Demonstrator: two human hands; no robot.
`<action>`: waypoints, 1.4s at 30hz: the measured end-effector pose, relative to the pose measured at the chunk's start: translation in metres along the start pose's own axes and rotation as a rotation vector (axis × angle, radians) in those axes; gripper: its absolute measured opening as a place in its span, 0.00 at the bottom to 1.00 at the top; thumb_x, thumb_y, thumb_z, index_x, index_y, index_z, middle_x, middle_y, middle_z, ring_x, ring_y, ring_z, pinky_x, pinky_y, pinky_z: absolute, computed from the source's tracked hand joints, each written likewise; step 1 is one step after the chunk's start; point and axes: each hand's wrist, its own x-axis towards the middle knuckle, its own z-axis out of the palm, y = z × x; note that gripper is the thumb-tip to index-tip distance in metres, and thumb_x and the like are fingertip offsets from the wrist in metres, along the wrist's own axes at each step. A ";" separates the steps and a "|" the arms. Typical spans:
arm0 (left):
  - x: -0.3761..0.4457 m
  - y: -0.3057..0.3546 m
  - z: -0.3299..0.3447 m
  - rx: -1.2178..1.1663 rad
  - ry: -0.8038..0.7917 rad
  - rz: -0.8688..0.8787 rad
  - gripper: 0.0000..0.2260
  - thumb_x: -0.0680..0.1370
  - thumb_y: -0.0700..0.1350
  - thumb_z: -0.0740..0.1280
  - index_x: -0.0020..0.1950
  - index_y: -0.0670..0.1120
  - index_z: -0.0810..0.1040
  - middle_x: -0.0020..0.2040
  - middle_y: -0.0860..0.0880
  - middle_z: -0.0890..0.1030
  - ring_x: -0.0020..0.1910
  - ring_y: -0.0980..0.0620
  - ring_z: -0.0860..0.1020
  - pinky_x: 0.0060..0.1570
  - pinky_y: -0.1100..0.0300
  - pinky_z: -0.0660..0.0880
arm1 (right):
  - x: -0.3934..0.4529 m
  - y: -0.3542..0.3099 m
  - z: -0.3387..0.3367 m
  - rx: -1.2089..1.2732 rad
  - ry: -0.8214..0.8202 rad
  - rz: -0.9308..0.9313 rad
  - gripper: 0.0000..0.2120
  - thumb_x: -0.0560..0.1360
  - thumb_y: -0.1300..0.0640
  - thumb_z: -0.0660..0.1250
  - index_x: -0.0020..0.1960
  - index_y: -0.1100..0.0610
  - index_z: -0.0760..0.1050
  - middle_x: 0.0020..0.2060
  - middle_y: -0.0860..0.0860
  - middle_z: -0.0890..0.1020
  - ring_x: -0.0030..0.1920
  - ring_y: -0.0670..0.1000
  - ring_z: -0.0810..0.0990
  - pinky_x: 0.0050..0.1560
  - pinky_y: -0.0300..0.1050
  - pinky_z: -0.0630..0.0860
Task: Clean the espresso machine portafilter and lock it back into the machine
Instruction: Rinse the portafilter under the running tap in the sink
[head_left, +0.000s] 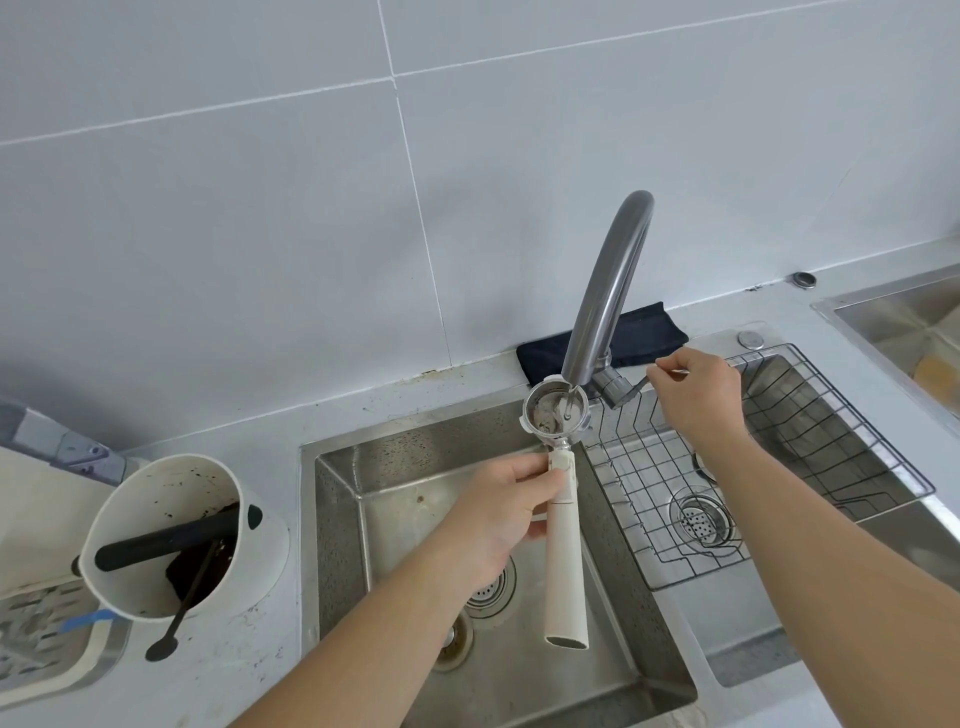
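The portafilter (565, 545) has a long white handle and a round metal basket. My left hand (498, 512) grips the handle near the basket and holds it over the left sink basin (613, 660). The basket sits right under the spout of the curved grey faucet (610, 291). A thin stream of water runs into the basket, which holds greyish water and residue. My right hand (698, 397) is closed on the thin faucet lever (644, 382) behind the spout.
A white knock box (182, 530) with a black bar, coffee grounds and a black spoon stands on the counter at left. A wire rack (779, 457) lies in the right basin over a drain. A dark cloth (639, 335) lies behind the faucet. Another sink (904, 322) shows at far right.
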 end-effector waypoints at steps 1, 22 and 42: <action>0.000 0.001 0.001 -0.012 -0.006 -0.007 0.07 0.79 0.40 0.66 0.50 0.46 0.85 0.44 0.48 0.84 0.42 0.51 0.80 0.44 0.56 0.77 | 0.000 0.000 0.000 0.002 -0.001 0.000 0.07 0.77 0.57 0.68 0.47 0.59 0.81 0.41 0.53 0.83 0.41 0.56 0.82 0.44 0.50 0.81; -0.004 0.008 0.004 -0.023 -0.066 -0.201 0.13 0.77 0.42 0.69 0.57 0.35 0.80 0.44 0.41 0.84 0.37 0.51 0.82 0.35 0.61 0.79 | 0.003 0.003 0.000 0.003 -0.003 0.000 0.07 0.77 0.56 0.68 0.49 0.59 0.82 0.42 0.53 0.83 0.42 0.56 0.82 0.47 0.52 0.81; -0.018 0.005 -0.026 0.332 0.168 -0.027 0.04 0.75 0.45 0.72 0.44 0.53 0.86 0.42 0.48 0.86 0.38 0.50 0.82 0.46 0.46 0.81 | 0.003 0.004 0.001 0.028 -0.010 0.022 0.06 0.77 0.56 0.68 0.49 0.58 0.82 0.40 0.51 0.82 0.37 0.53 0.80 0.40 0.47 0.79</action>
